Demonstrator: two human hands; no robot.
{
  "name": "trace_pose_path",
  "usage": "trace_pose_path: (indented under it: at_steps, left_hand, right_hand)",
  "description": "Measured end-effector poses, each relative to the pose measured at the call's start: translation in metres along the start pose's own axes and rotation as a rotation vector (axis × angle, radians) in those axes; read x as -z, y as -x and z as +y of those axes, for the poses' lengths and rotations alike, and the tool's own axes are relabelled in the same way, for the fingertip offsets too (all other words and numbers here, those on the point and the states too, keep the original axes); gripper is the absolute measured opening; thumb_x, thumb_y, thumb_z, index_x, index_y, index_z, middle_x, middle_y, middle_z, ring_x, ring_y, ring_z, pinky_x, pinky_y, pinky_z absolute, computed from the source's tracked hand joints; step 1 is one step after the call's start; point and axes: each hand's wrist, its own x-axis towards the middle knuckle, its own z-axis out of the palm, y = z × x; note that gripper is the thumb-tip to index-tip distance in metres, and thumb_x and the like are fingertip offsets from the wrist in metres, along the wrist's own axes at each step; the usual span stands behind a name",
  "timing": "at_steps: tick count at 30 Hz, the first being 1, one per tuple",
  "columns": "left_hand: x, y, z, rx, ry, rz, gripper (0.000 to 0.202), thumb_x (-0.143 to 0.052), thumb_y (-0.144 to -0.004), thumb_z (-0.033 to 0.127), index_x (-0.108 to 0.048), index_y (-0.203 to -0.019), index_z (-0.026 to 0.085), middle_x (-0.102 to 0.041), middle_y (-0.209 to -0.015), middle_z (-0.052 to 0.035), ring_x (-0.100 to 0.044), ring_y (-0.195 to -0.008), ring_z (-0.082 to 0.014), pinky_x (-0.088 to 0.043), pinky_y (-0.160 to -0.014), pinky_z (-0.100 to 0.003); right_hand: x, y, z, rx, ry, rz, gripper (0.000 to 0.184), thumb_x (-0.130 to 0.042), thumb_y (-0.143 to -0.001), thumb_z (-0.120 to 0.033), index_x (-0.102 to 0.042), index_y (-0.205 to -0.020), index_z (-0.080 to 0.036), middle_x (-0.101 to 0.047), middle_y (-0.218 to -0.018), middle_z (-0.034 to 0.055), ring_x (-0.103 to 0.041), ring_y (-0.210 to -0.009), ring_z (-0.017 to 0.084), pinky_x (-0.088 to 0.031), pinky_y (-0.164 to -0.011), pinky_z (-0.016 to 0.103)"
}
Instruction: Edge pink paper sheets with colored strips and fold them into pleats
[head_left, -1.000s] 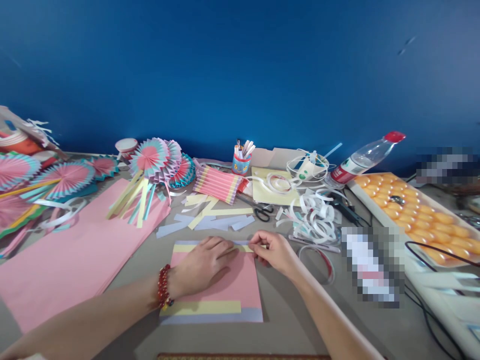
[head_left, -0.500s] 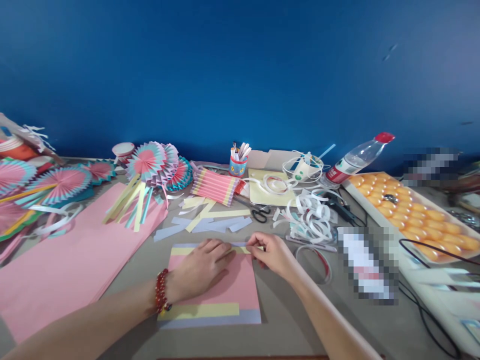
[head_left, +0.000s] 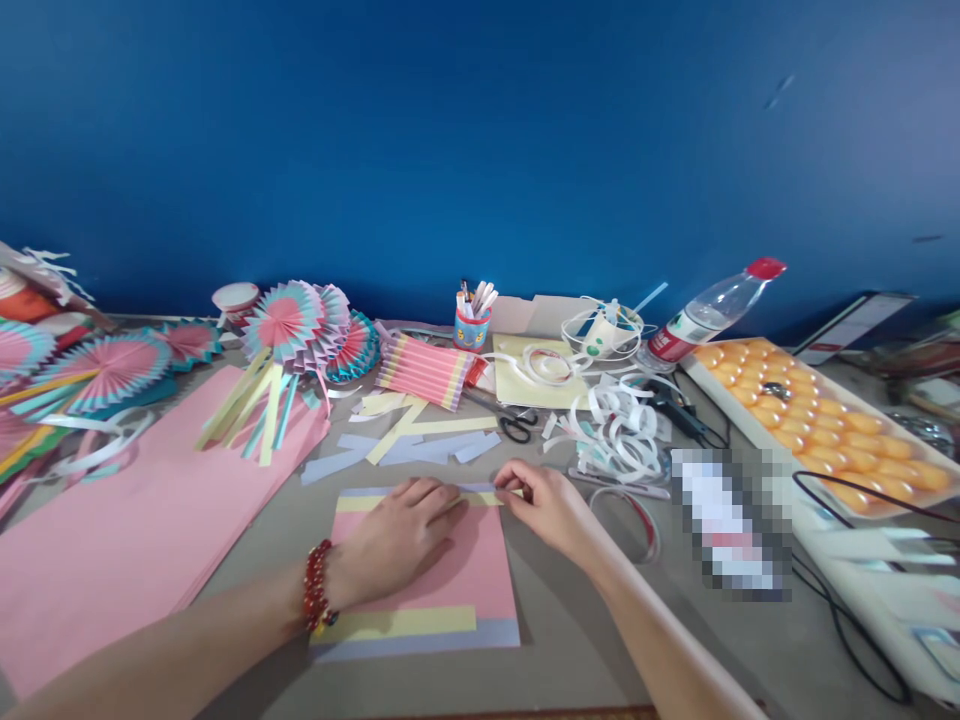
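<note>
L hand [head_left: 401, 545] on pink sheet [head_left: 476, 580], R hand [head_left: 540, 500] @ far yellow strip [head_left: 360, 503].

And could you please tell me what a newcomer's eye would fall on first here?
Probably the deep blue wall across the upper part of the view, then the pleated paper rosettes at the left and the red-capped plastic bottle at the back right. In the front middle, the left hand lies on a pink paper sheet banded in yellow and lavender, with the right hand at its far right corner.
</note>
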Motion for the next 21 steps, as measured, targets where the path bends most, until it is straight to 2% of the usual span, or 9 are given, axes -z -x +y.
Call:
trace_pose_path:
  at_steps: [11,21]
  left_hand:
    - [-0.0007,0.0013,0.0003,0.006,-0.017,-0.006,0.041,-0.063,-0.089,0.019,-0.053,-0.128,0.015,-0.055,-0.126,-0.0103,-0.051,-0.112,-0.0263,-0.045,-0.097,-0.041]
    - [-0.0016,0.0004,-0.0002,0.008,-0.017,-0.011,0.039,-0.062,-0.09,0.019,-0.054,-0.127,0.015,-0.055,-0.128,-0.0098,-0.05,-0.114,-0.0265,-0.045,-0.097,-0.042]
  right_hand:
    - [-0.0009,0.0014,-0.0062,0.003,0.106,0.006,0.008,-0.052,-0.082,-0.019,-0.059,-0.085,-0.022,-0.066,-0.072,-0.0026,-0.059,-0.062,0.014,-0.035,-0.061,0.022]
    - [-0.0058,0.002,-0.0031,0.028,0.156,0.032,0.007,-0.052,-0.082,-0.018,-0.056,-0.084,-0.022,-0.067,-0.079,-0.0007,-0.062,-0.071,0.016,-0.036,-0.063,0.022]
